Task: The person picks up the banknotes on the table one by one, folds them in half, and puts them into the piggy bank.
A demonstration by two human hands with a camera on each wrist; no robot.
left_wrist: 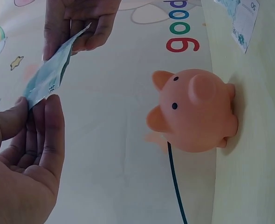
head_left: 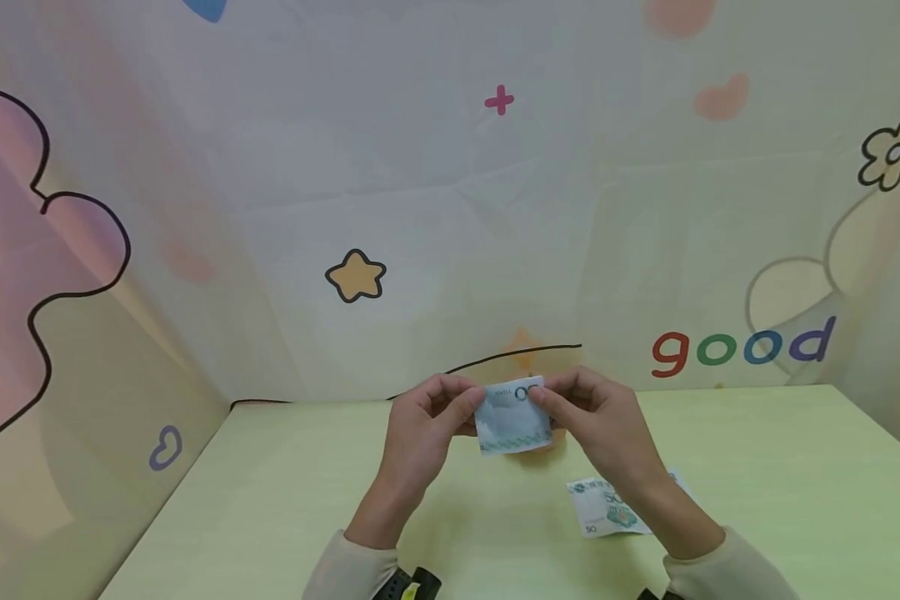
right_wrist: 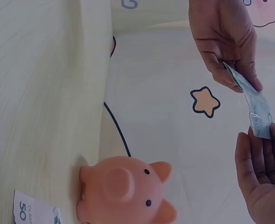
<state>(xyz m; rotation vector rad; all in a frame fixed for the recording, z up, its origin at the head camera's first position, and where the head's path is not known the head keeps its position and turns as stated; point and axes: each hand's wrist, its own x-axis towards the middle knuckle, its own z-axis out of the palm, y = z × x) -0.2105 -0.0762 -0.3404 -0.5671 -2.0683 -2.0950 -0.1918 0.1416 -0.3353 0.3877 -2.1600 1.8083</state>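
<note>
A folded green banknote is held up above the table between both hands. My left hand pinches its left edge between thumb and fingers, and my right hand pinches the upper right corner. In the left wrist view the folded banknote shows its layers slightly parted at one side. Behind the hands stands an orange piggy bank, mostly hidden by the note in the head view. Its snout and face show in the right wrist view, where the piggy bank rests on the table.
Another banknote marked 50 lies on the pale table, partly under the right forearm. A printed cloth backdrop with a star and the word "good" rises behind the table.
</note>
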